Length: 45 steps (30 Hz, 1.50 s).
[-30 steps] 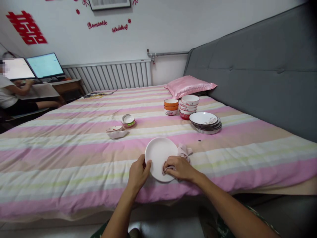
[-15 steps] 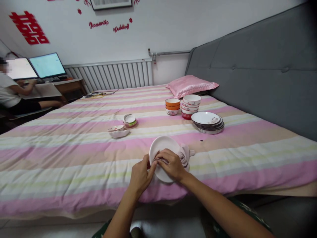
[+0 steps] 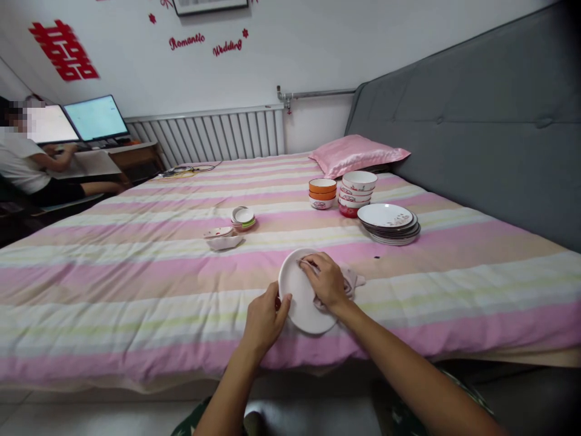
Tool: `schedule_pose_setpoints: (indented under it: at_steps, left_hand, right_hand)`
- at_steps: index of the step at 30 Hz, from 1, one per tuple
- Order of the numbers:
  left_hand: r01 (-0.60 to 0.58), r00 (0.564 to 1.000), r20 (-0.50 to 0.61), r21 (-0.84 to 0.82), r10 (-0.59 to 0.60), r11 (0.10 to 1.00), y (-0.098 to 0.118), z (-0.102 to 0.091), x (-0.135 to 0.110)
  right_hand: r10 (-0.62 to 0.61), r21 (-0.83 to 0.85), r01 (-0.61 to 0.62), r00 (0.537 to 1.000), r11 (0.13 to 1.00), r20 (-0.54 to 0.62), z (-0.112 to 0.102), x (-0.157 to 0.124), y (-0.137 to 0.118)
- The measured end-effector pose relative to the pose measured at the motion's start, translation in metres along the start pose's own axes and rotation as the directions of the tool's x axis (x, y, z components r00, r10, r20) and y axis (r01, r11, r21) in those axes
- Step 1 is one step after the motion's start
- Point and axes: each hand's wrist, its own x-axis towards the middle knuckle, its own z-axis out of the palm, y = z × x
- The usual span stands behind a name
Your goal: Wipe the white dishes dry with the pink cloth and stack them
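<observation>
One round white plate (image 3: 303, 306) is held over one pink-striped fabric bedspread (image 3: 136, 290) near its front edge, rim clamped in left hand (image 3: 265, 318), one pale-pink cloth (image 3: 353, 280) pinched against plate by right hand (image 3: 328, 281).

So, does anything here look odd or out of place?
Mostly the setting: stacked plates and stacked bowls stand on a striped bedspread rather than a table. A dark speck also lies there, just in front of the stacked plates; it's too small to identify. I see nothing spilled or broken.
</observation>
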Motion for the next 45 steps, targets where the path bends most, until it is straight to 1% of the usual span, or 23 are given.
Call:
schedule_pose_setpoints:
  at_steps: [3, 7, 9, 10, 12, 14, 15, 16, 18, 19, 21, 23, 24, 26, 28, 30, 32, 35, 37, 39, 42, 44, 45]
  left_hand:
    - [0.104, 0.994, 0.019, 0.003, -0.104, 0.995, -0.003, 0.002, 0.002]
    - [0.254, 0.964, 0.082, 0.006, -0.254, 0.967, -0.009, 0.005, 0.008]
    - [0.292, 0.952, 0.101, -0.005, -0.29, 0.956, -0.012, 0.007, 0.011]
    - [0.303, 0.948, 0.104, -0.009, -0.301, 0.953, -0.013, 0.008, 0.012]
    - [0.325, 0.941, 0.103, -0.012, -0.322, 0.946, -0.014, 0.01, 0.015]
    - [0.348, 0.933, 0.1, -0.009, -0.345, 0.937, -0.014, 0.012, 0.017]
    - [0.356, 0.93, 0.101, -0.008, -0.353, 0.934, -0.014, 0.013, 0.017]
    - [0.362, 0.928, 0.101, -0.008, -0.359, 0.932, -0.014, 0.014, 0.018]
    - [0.368, 0.925, 0.103, -0.007, -0.365, 0.93, -0.013, 0.015, 0.019]
    - [0.369, 0.925, 0.103, -0.006, -0.366, 0.93, -0.012, 0.015, 0.02]
    - [0.37, 0.924, 0.102, -0.002, -0.367, 0.929, -0.011, 0.015, 0.02]
    - [0.369, 0.924, 0.103, 0.002, -0.367, 0.929, -0.01, 0.015, 0.021]
    - [0.368, 0.924, 0.106, 0.004, -0.367, 0.93, -0.01, 0.015, 0.021]
    - [0.365, 0.925, 0.109, 0.006, -0.363, 0.931, -0.01, 0.016, 0.021]
    - [0.36, 0.927, 0.109, 0.007, -0.359, 0.933, -0.011, 0.016, 0.021]
    - [0.355, 0.929, 0.108, 0.007, -0.353, 0.935, -0.012, 0.016, 0.021]
    - [0.351, 0.931, 0.106, 0.007, -0.35, 0.936, -0.012, 0.016, 0.021]
    - [0.351, 0.931, 0.095, 0.018, -0.351, 0.936, -0.011, 0.017, 0.02]
    - [0.358, 0.929, 0.084, 0.028, -0.359, 0.933, -0.01, 0.018, 0.02]
    - [0.37, 0.925, 0.073, 0.042, -0.372, 0.928, -0.008, 0.019, 0.019]
    - [0.396, 0.914, 0.059, 0.094, -0.402, 0.913, -0.002, 0.02, 0.017]
    - [0.404, 0.909, 0.046, 0.153, -0.415, 0.902, 0.002, 0.02, 0.015]
    - [0.402, 0.909, 0.033, 0.185, -0.415, 0.897, 0.005, 0.019, 0.014]
  right_hand:
    - [0.055, -0.051, -0.056, 0.998, 0.997, -0.023, -0.006, 0.004, 0.015]
    - [0.143, -0.117, -0.158, 0.982, 0.98, -0.124, -0.022, 0.011, 0.03]
    - [0.233, -0.052, -0.245, 0.958, 0.968, -0.169, -0.032, 0.014, 0.036]
    - [0.301, 0.03, -0.301, 0.936, 0.953, -0.184, -0.037, 0.016, 0.039]
    - [0.466, 0.28, -0.409, 0.865, 0.869, -0.184, -0.045, 0.018, 0.045]
    - [0.609, 0.546, -0.462, 0.785, 0.699, -0.116, -0.05, 0.02, 0.05]
    - [0.647, 0.643, -0.463, 0.76, 0.609, -0.066, -0.052, 0.021, 0.051]
    - [0.661, 0.709, -0.456, 0.75, 0.538, -0.019, -0.054, 0.021, 0.051]
    - [0.63, 0.766, -0.436, 0.774, 0.472, 0.052, -0.055, 0.019, 0.048]
    - [0.592, 0.764, -0.441, 0.8, 0.47, 0.098, -0.054, 0.018, 0.044]
    - [0.469, 0.705, -0.479, 0.852, 0.522, 0.233, -0.053, 0.013, 0.034]
    - [0.299, 0.558, -0.482, 0.871, 0.675, 0.391, -0.051, 0.008, 0.025]
    - [0.241, 0.47, -0.417, 0.889, 0.778, 0.389, -0.052, 0.006, 0.023]
    - [0.18, 0.25, -0.26, 0.936, 0.933, 0.303, -0.055, 0.004, 0.023]
    - [0.153, 0.036, -0.164, 0.967, 0.986, 0.204, -0.063, 0.003, 0.032]
    - [0.129, -0.099, -0.108, 0.963, 0.989, 0.238, -0.072, 0.002, 0.045]
    - [0.113, -0.195, -0.047, 0.932, 0.98, 0.343, -0.079, -0.001, 0.057]
    - [0.093, -0.219, 0.016, 0.873, 0.976, 0.479, -0.082, -0.007, 0.069]
    - [0.083, -0.193, 0.014, 0.871, 0.981, 0.484, -0.081, -0.01, 0.072]
    - [0.132, -0.165, -0.067, 0.896, 0.984, 0.424, -0.08, -0.009, 0.073]
    - [0.311, -0.046, -0.313, 0.897, 0.949, 0.314, -0.079, -0.004, 0.068]
    - [0.413, 0.176, -0.463, 0.874, 0.869, 0.256, -0.079, 0.0, 0.061]
    - [0.453, 0.313, -0.511, 0.858, 0.801, 0.242, -0.079, 0.002, 0.057]
